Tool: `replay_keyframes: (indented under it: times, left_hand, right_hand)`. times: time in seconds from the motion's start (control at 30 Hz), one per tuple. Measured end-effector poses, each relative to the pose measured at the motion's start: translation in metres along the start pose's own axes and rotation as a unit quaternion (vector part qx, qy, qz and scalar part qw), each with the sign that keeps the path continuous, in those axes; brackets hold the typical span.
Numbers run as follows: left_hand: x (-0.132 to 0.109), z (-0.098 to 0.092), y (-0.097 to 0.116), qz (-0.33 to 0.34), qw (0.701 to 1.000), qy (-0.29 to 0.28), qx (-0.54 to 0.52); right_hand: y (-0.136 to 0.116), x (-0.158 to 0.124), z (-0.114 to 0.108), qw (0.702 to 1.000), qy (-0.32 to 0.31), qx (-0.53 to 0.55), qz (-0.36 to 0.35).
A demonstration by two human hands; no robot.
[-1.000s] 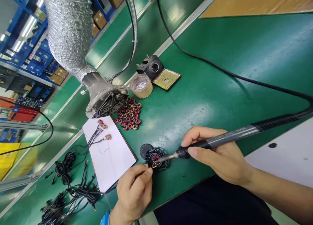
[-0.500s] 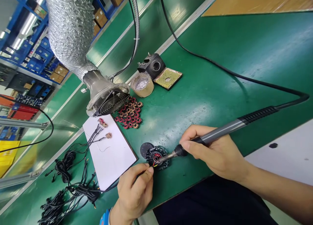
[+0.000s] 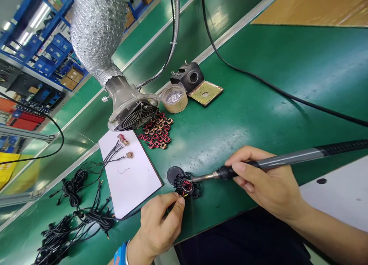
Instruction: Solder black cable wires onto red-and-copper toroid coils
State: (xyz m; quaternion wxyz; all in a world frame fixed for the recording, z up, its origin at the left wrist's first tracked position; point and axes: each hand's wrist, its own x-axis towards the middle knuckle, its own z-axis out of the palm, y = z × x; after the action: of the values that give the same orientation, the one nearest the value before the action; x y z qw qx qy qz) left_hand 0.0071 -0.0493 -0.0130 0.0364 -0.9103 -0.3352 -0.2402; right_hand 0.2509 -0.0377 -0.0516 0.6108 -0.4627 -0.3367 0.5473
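Right hand (image 3: 260, 178) closed narrow around a grey-and-black soldering iron (image 3: 287, 159), pen grip, handle running off the right edge of the frame. The iron's metal tip (image 3: 202, 177) reaches the side of a small wound stator (image 3: 186, 186) at lower centre: red-and-copper windings, black finned body, lying flat on the green surface (image 3: 273, 115). Tip touching or just beside it; too small to tell.

Left hand (image 3: 159, 226), bottom centre, pinched narrow on a thin dark wire (image 3: 169, 208), fingertips just beside the stator. Small red and yellow leads (image 3: 185, 194) show at the stator's near edge. Blue wristband (image 3: 120, 253) on the left wrist. A flat black disc (image 3: 174, 175) sits just beside the stator, upper left of it.

Left of the hands, a white sheet (image 3: 140, 188) carries wire leads (image 3: 110, 157) and two small wound coils (image 3: 123, 139). Black cable bundles (image 3: 71, 192) lie beyond its lower left edge. Above it, a heap of loose stators (image 3: 156, 130).

Further up: a round tin of silvery solder dross (image 3: 174, 98), a black iron stand (image 3: 189, 77) and a yellowish sponge tray (image 3: 206, 93). A fume extractor with fan guard (image 3: 133, 113) hangs over the sheet on foil ducting (image 3: 97, 27). Blue shelving (image 3: 40, 38) at upper left.
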Motion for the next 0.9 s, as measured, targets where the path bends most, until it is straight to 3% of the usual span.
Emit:
replay_keyframes:
  times: [0.13, 0.3, 0.47, 0.57, 0.8, 0.9]
  left_hand:
    - [0.000, 0.000, 0.000, 0.005, 1.000, -0.005, -0.002]
    - [0.002, 0.002, 0.000, 0.001, 1.000, -0.011, 0.004]
    - [0.009, 0.003, 0.003, -0.071, 0.997, -0.032, -0.012]
    - [0.014, 0.003, 0.003, -0.093, 0.994, -0.056, -0.004]
    - [0.013, 0.001, -0.002, -0.024, 0.995, -0.068, 0.075]
    - [0.009, 0.003, -0.001, -0.031, 0.994, -0.072, 0.080]
  right_hand:
    - [0.002, -0.002, -0.001, 1.000, -0.008, 0.012, -0.013]
    - [0.000, -0.004, 0.001, 0.984, -0.129, -0.063, -0.105]
    - [-0.004, 0.001, 0.016, 0.897, -0.222, -0.283, -0.255]
    - [-0.002, 0.002, 0.026, 0.868, -0.258, -0.341, -0.253]
    - [0.007, -0.005, 0.031, 0.865, -0.268, -0.365, -0.218]
    - [0.010, -0.008, 0.029, 0.859, -0.262, -0.380, -0.222]
